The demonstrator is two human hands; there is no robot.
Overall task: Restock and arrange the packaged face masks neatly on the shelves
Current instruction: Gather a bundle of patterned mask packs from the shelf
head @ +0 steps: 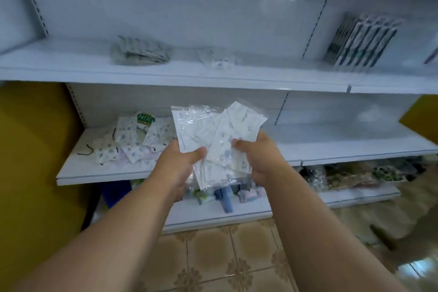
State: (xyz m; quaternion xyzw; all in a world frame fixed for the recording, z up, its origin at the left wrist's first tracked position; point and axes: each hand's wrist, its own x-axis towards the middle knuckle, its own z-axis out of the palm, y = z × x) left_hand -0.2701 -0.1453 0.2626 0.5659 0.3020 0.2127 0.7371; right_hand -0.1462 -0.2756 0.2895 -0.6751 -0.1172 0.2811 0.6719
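Note:
I hold a fanned bundle of clear-wrapped white patterned mask packs (pixel 213 133) in front of the middle shelf (pixel 343 149). My left hand (pixel 180 161) grips the bundle's lower left with the thumb on top. My right hand (pixel 258 156) grips the right-hand packs from the side. A loose heap of similar patterned mask packs (pixel 132 140) lies on the middle shelf at the left. On the upper shelf (pixel 71 71) sit a grey stack of packs (pixel 139 51) and a small pale pack (pixel 218 59).
Dark-edged packs (pixel 360 40) lean in a row on the upper shelf at the right. The bottom shelf (pixel 213 218) holds mixed coloured items (pixel 227 194) and bagged goods (pixel 350 173). A yellow wall panel (pixel 35 161) stands at the left. Tiled floor (pixel 225 256) lies below.

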